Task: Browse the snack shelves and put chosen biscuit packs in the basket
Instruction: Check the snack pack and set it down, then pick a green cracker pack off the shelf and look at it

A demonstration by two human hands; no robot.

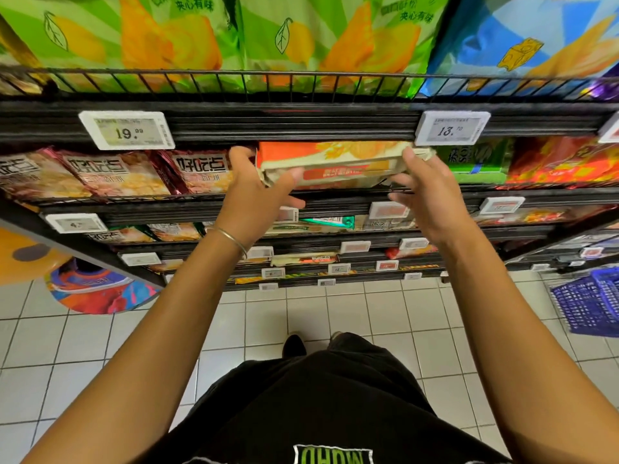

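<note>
Left hand (255, 192), right hand (429, 195) round pack (335, 167)

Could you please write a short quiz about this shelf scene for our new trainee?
1. True or false: the left hand and the right hand both hold the orange biscuit pack.
2. Where is the blue basket? A) hanging from the left arm B) low on the right, in neither hand C) on the top shelf.
3. Fill in: the price tag up left of the pack reads ____.
Key: 1 true; 2 B; 3 19.99.
</note>
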